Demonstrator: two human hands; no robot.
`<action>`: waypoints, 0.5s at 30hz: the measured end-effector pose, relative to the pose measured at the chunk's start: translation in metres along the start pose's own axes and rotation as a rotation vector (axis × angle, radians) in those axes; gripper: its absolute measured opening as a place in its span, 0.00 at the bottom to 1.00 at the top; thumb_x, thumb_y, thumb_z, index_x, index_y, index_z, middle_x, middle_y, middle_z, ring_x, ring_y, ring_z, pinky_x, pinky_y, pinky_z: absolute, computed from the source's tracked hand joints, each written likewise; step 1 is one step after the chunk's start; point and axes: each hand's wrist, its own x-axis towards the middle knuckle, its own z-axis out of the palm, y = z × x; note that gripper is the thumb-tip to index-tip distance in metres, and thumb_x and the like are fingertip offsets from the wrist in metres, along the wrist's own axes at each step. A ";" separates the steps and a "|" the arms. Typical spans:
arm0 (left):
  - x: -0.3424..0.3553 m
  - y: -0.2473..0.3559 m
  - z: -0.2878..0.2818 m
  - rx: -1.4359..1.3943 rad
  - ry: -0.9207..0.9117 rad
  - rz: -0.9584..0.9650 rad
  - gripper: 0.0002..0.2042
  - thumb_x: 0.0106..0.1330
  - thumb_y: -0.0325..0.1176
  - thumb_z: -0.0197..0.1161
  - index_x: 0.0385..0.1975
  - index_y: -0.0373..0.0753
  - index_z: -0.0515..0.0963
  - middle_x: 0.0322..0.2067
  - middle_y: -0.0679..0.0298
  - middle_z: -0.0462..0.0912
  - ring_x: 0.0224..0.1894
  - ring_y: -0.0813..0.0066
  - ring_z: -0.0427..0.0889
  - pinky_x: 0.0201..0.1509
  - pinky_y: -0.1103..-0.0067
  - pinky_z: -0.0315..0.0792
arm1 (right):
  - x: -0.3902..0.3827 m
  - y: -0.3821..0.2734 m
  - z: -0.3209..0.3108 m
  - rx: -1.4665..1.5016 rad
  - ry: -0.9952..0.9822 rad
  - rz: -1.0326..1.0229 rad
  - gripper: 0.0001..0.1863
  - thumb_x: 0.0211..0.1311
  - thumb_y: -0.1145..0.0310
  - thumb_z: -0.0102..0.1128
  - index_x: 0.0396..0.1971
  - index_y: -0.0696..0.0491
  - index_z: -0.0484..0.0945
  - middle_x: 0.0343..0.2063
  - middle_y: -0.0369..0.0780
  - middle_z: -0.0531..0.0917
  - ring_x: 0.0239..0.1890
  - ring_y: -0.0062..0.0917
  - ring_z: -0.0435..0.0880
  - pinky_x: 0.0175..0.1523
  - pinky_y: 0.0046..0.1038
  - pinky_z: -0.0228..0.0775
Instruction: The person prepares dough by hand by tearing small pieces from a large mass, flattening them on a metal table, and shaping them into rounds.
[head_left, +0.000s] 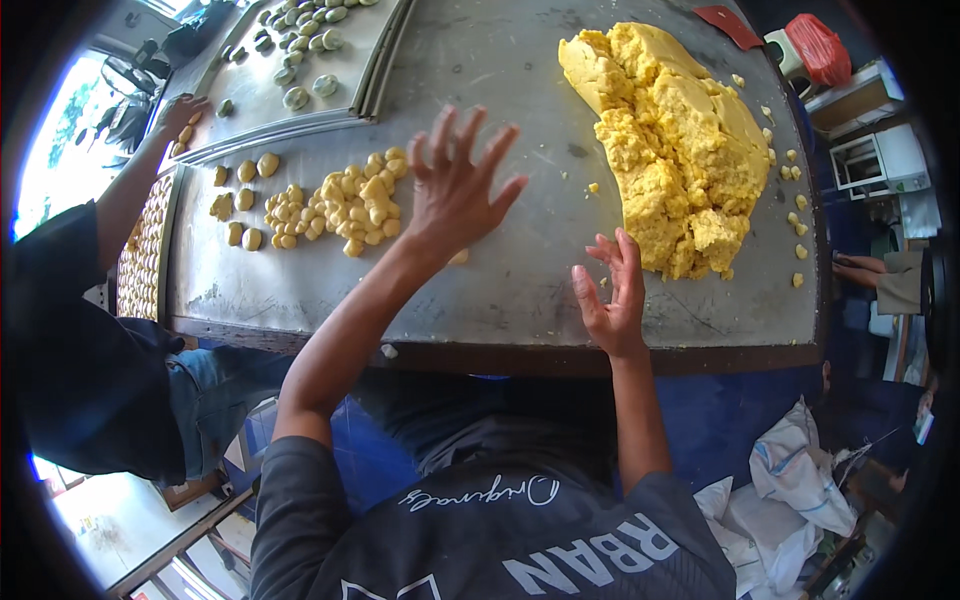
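Note:
My left hand point(455, 185) hovers with spread fingers just right of a cluster of small pale dough pieces point(348, 200); another small piece lies partly hidden by its wrist. My right hand point(615, 295) is raised, palm inward, fingers loosely apart, beside the lower-left edge of a big crumbly yellow dough mound point(675, 150). I see nothing held in either hand. Several rounder dough balls point(245, 172) lie left of the cluster on the metal tabletop point(500, 300), and small yellow crumbs dot the right side of the mound.
A co-worker's hand point(185, 112) reaches to dough pieces at left, near stacked trays point(370, 60) with green pieces and a tray of small pieces point(142, 250). A red bag point(822, 48) sits beyond the table's right corner. Another person's legs show at right. White sacks point(790, 470) lie below.

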 end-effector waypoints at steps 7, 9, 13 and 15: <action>-0.013 0.007 0.000 -0.015 -0.117 -0.022 0.30 0.56 0.50 0.64 0.57 0.49 0.63 0.60 0.57 0.53 0.68 0.53 0.41 0.62 0.53 0.38 | 0.000 -0.003 0.000 -0.003 0.035 -0.044 0.34 0.57 0.75 0.61 0.62 0.60 0.55 0.53 0.50 0.68 0.49 0.36 0.76 0.52 0.34 0.71; -0.010 -0.008 -0.002 0.008 -0.007 -0.015 0.30 0.56 0.49 0.64 0.57 0.48 0.63 0.60 0.58 0.53 0.68 0.53 0.42 0.61 0.54 0.39 | 0.004 -0.005 0.001 -0.010 0.036 -0.063 0.34 0.57 0.75 0.61 0.62 0.60 0.55 0.53 0.50 0.68 0.49 0.36 0.76 0.52 0.35 0.71; 0.003 -0.018 -0.023 -0.075 0.174 -0.044 0.30 0.56 0.48 0.64 0.56 0.48 0.62 0.59 0.58 0.55 0.66 0.51 0.43 0.60 0.56 0.40 | 0.001 -0.002 -0.003 -0.027 0.038 -0.053 0.34 0.57 0.75 0.61 0.62 0.60 0.55 0.53 0.50 0.68 0.49 0.36 0.76 0.51 0.35 0.71; -0.011 -0.010 -0.013 -0.054 0.085 -0.045 0.29 0.56 0.47 0.64 0.55 0.48 0.62 0.57 0.58 0.56 0.65 0.52 0.46 0.59 0.56 0.42 | 0.000 -0.002 -0.002 -0.021 0.032 -0.043 0.34 0.57 0.75 0.61 0.62 0.60 0.55 0.52 0.51 0.68 0.49 0.36 0.76 0.51 0.35 0.71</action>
